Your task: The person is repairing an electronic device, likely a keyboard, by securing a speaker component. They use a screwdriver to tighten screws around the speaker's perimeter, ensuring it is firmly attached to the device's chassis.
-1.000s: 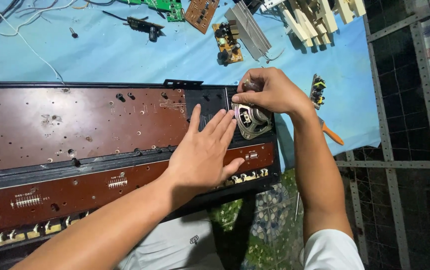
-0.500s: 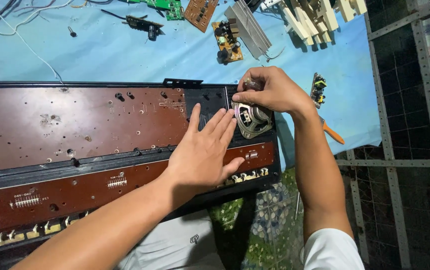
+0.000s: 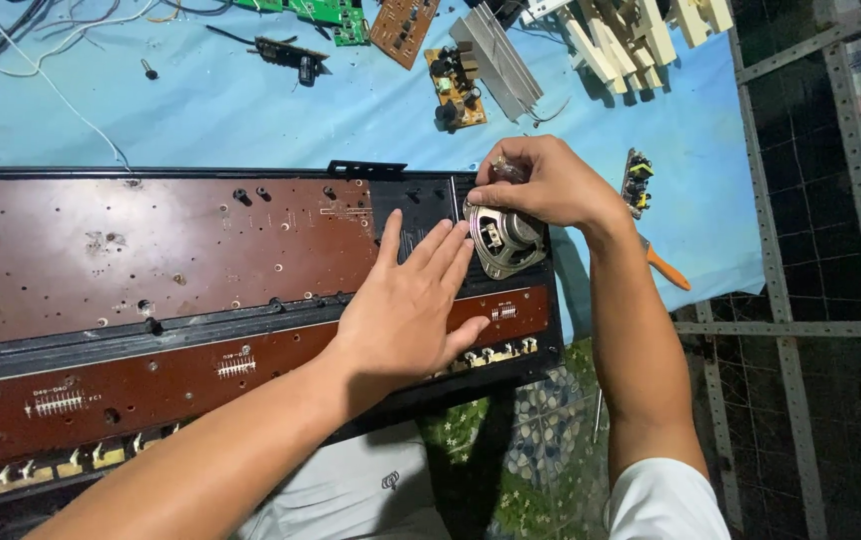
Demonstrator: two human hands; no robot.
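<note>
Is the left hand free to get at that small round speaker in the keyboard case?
Probably yes: the left hand lies flat on the case with fingertips right beside the speaker. Only the right hand covers the speaker's top edge.

Loose circuit boards (image 3: pixel 456 85), white wires (image 3: pixel 41 60) and an orange-handled tool (image 3: pixel 667 268) lie on blue cloth (image 3: pixel 251 115).

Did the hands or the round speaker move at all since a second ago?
Nothing visibly changed. The left hand lies flat on the brown circuit board of the opened keyboard, and the right hand is at the upper edge of the round speaker, pinching something small that I cannot make out, just as before. The loose boards on the blue cloth lie where they were.
</note>
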